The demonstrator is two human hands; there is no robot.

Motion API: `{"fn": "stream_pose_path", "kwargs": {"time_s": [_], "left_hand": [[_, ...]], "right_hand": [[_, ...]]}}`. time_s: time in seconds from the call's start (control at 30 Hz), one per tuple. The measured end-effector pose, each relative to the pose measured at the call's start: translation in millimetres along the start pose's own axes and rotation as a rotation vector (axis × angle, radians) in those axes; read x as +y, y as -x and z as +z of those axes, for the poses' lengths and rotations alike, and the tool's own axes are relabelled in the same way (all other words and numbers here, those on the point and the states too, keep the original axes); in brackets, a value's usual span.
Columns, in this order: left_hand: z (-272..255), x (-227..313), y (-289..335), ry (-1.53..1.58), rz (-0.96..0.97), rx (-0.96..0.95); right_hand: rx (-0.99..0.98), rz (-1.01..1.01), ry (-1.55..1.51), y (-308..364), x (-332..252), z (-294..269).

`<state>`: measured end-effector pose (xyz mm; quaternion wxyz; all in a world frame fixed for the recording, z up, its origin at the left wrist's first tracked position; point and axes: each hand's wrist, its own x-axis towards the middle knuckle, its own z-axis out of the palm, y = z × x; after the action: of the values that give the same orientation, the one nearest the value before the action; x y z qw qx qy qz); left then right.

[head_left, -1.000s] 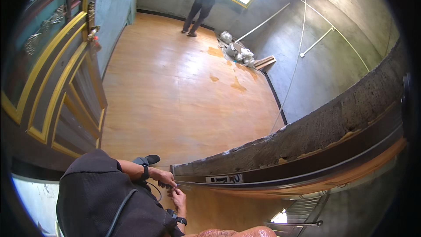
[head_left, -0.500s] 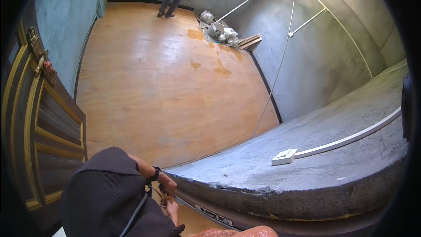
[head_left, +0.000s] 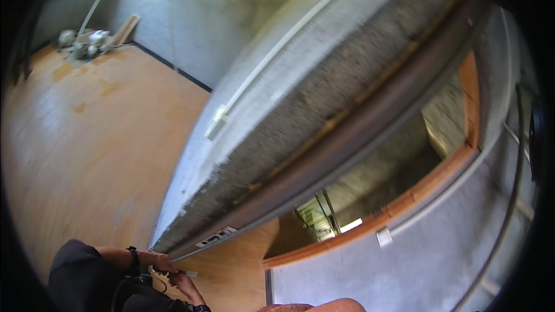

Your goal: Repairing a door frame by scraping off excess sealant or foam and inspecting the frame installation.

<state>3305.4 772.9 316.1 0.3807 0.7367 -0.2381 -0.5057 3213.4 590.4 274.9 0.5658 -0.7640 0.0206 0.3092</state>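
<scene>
The left hand point(head_left: 165, 263) and right hand point(head_left: 184, 283) are meeting at the near left, beside the near end of the door frame point(head_left: 324, 162). A thin pale strip point(head_left: 187, 274) is projecting rightward at their fingers; blur is masking the contact, so neither hand's grip can be told. The latch plate point(head_left: 217, 237) is sitting in the frame, apparently fitted, while the wall edge point(head_left: 324, 92) alongside is showing rough and unfinished. Progress on the strip is not showing. The right forearm is running off the near edge.
</scene>
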Motion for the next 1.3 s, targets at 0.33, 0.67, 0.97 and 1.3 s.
{"fn": "stream_pose_path", "kwargs": {"time_s": [0.33, 0.67, 0.97, 1.3], "left_hand": [[48.4, 56.8, -26.1, -0.232, 0.143, -0.286], [15.1, 17.5, -40.7, -0.355, 0.285, -0.411], [-17.7, -4.9, 9.9, -0.596, 0.65, -0.228], [-27.8, -6.7, 39.3, -0.309, 0.663, -0.151]], "right_hand": [[0.386, 0.154, -0.431, 90.9, 9.2, 6.3], [0.755, 0.16, -0.787, 70.4, -23.8, 69.5], [0.891, 0.217, -0.984, 47.5, -56.7, 149.8], [1.183, 0.157, -0.794, 50.8, -124.5, 126.8]]}}
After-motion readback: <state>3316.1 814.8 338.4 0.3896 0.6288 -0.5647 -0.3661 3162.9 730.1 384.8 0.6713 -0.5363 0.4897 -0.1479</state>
